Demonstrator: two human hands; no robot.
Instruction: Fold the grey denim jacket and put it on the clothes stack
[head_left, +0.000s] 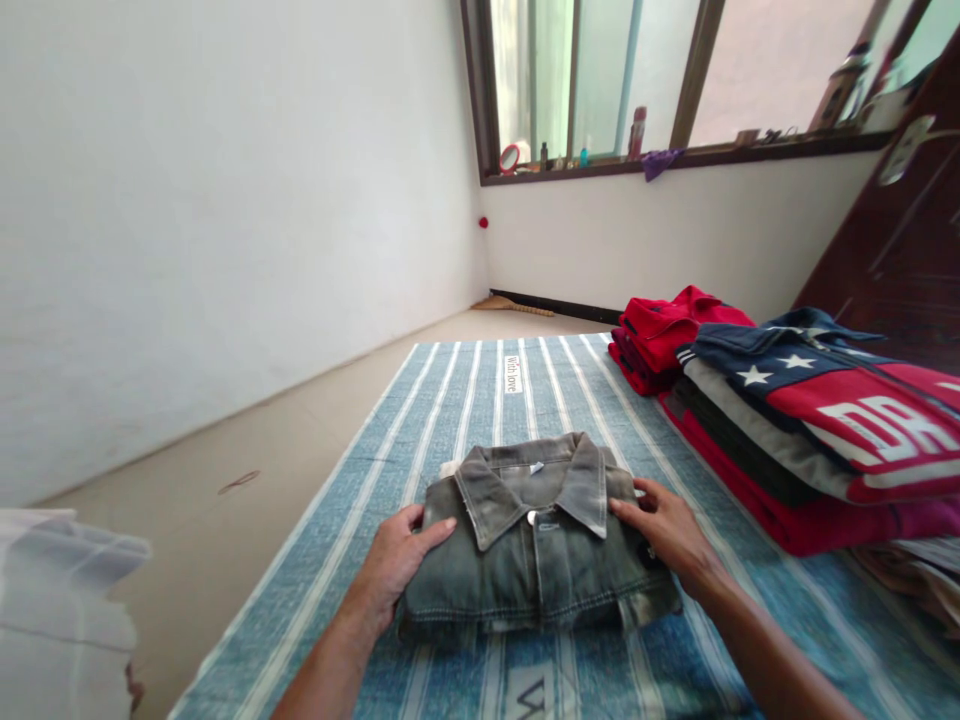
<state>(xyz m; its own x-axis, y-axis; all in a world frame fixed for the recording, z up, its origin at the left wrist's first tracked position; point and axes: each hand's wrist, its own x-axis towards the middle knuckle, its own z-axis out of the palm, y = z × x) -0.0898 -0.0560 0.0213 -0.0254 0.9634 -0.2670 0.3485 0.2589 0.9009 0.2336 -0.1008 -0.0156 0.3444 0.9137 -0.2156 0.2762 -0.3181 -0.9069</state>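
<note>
From my feed, both grips are loose and flat: the left hand (397,560) and right hand (664,530) press on either side of the one folded denim jacket (536,550), fingers slightly spread, not clutching. Jacket's lying on the striped mat (465,400). Two stacks of folded clothes (787,420) sit right of the jacket, both forearms angling in toward it.

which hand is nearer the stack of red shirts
Right. The right hand rests on the right edge of the folded denim jacket, on the side toward the red shirts. The left hand is on the jacket's left edge, farther away.
</note>
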